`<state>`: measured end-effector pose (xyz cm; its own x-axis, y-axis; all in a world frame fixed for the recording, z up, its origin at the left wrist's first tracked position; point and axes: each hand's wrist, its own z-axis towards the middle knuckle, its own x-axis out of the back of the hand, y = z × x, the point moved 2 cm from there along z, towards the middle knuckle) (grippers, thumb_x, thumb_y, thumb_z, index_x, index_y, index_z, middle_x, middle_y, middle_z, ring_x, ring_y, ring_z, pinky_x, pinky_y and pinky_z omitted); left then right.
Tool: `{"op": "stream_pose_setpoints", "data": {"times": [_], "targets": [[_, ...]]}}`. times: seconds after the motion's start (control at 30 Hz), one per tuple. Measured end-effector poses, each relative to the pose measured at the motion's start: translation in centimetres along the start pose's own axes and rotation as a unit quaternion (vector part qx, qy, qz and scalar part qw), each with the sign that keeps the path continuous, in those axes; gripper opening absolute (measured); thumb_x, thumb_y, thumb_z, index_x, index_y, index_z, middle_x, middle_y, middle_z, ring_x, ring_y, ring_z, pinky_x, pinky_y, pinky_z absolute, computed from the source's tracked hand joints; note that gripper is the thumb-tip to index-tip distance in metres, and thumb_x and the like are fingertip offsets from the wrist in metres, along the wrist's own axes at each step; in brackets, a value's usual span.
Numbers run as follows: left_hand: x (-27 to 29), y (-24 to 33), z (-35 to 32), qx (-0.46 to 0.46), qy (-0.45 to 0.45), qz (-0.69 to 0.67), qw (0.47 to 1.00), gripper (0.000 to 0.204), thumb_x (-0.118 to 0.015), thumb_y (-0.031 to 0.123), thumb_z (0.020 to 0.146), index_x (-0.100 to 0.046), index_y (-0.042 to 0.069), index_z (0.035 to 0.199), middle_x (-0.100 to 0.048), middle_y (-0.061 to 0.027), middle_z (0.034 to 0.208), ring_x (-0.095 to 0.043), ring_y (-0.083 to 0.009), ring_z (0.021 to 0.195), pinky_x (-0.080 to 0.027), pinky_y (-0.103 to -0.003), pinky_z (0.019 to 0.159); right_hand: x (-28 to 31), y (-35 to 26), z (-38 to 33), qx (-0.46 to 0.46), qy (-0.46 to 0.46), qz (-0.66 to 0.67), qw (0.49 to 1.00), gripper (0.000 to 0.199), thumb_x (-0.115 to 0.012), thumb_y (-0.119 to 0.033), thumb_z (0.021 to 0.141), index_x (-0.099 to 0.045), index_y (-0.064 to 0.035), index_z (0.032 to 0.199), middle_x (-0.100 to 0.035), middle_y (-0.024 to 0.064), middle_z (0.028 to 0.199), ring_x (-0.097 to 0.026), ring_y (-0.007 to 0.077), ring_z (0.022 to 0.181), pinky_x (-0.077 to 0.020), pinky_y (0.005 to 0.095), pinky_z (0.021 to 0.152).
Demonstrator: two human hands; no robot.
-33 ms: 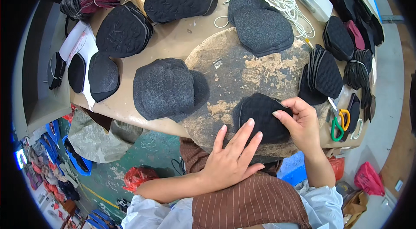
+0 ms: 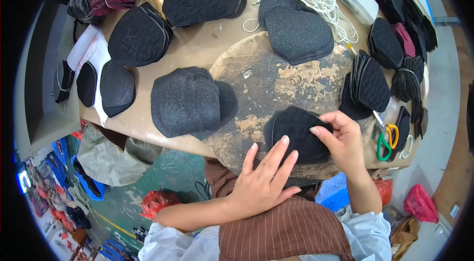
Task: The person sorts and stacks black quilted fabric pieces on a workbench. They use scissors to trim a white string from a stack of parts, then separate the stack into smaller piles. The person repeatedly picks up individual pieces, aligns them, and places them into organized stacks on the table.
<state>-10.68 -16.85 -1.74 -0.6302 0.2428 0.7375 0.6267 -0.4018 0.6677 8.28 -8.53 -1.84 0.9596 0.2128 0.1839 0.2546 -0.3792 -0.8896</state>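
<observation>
On the round worn board [image 2: 276,83] at the table's [image 2: 207,44] near edge, the black quilted piece [image 2: 296,132] lies with its long axis running toward me, my left hand [image 2: 264,182] flat with fingers spread on its near edge, my right hand [image 2: 345,142] pinching its right rim

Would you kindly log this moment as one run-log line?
left hand: flat, fingers on black quilted piece | right hand: pinching its right edge | surface: worn round pad | nearby: scissors
</observation>
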Motion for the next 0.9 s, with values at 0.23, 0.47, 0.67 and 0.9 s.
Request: {"op": "stream_pose_setpoints", "data": {"times": [0.23, 0.47, 0.67, 0.9], "targets": [[-0.2, 0.3, 0.4, 0.018, -0.033, 0.107, 0.994, 0.074, -0.063, 0.054, 0.076, -0.050, 0.006, 0.131, -0.039, -0.0186, 0.142, -0.046, -0.0269, 0.122, -0.023, -0.047, 0.103, -0.3, -1.2, 0.6, 0.015, -0.022, -0.088, 0.996, 0.014, -0.069, -0.002, 0.081, -0.059, 0.0023, 0.090, -0.065, 0.0099, 0.084, -0.063, 0.0153, 0.073, -0.0470, 0.0253, 0.060], [1.1, 0.9, 2.7, 0.082, -0.047, 0.091, 0.991, 0.068, -0.068, 0.052, 0.072, -0.053, 0.022, 0.132, -0.031, -0.0202, 0.147, -0.042, -0.0283, 0.112, -0.030, -0.041, 0.089, 0.5, -5.7, 2.2, 0.222, -0.047, -0.404, 0.886, 0.017, -0.072, -0.006, 0.075, -0.057, -0.0010, 0.076, -0.059, 0.0139, 0.075, -0.059, 0.0301, 0.067, -0.0462, 0.0363, 0.059], [0.9, -0.1, -0.5, 0.066, -0.074, 0.141, 0.985, 0.070, -0.065, 0.052, 0.076, -0.048, 0.020, 0.137, -0.032, -0.0188, 0.147, -0.031, -0.0369, 0.134, -0.020, -0.053, 0.106, 5.9, -5.8, -2.4, 0.024, -0.002, -0.028, 0.999, 0.026, -0.072, 0.005, 0.074, -0.050, -0.0040, 0.084, -0.046, -0.0054, 0.073, -0.048, -0.0014, 0.066, -0.0396, 0.0146, 0.057], [2.3, -1.8, 3.0, 0.039, -0.066, 0.167, 0.983, 0.073, -0.068, 0.047, 0.075, -0.046, 0.018, 0.138, -0.028, -0.0173, 0.150, -0.026, -0.0389, 0.136, -0.018, -0.057, 0.107, 8.7, -2.7, -3.2, 0.185, 0.123, -0.324, 0.920, 0.028, -0.075, -0.007, 0.073, -0.061, -0.0017, 0.097, -0.063, 0.0052, 0.083, -0.061, 0.0161, 0.077, -0.0482, 0.0292, 0.071]]}}
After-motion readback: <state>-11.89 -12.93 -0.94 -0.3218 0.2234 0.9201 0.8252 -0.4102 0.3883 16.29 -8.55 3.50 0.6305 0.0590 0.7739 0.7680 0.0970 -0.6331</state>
